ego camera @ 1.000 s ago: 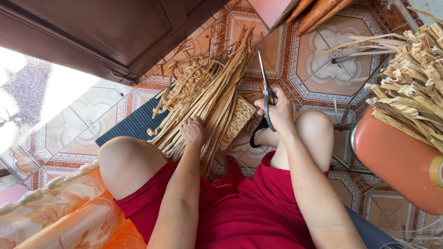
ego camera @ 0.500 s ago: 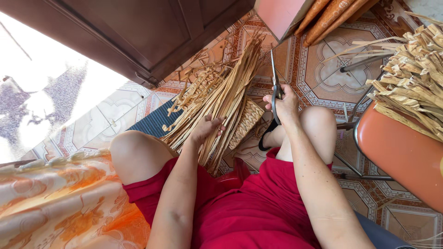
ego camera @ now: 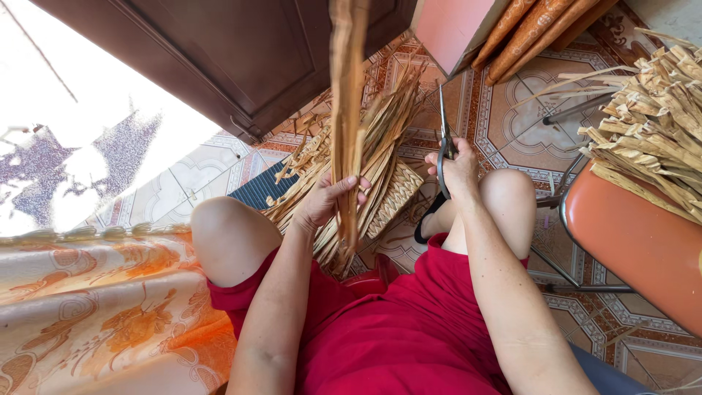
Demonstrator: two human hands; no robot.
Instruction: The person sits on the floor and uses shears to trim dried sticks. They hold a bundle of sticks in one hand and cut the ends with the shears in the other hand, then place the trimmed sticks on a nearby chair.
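Patterned floor tiles (ego camera: 512, 110) lie under my knees beside a dark wooden door (ego camera: 241, 58). I see the left hand (ego camera: 325, 201) clamped on a long dried leaf strip (ego camera: 346, 110), its axis running straight up and away. The right hand (ego camera: 461, 168), just beside it, grips upright scissors (ego camera: 443, 139).

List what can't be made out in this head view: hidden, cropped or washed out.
- Strip in the left hand: top end cut off by the frame's upper edge.
- Scissors: handles hidden inside the right hand grip.
- Woven piece: mostly covered by the pile of dried strips.
- Orange chair: cropped at the right edge, seat partly under a bundle.
- Doorway: overexposed, detail lost.
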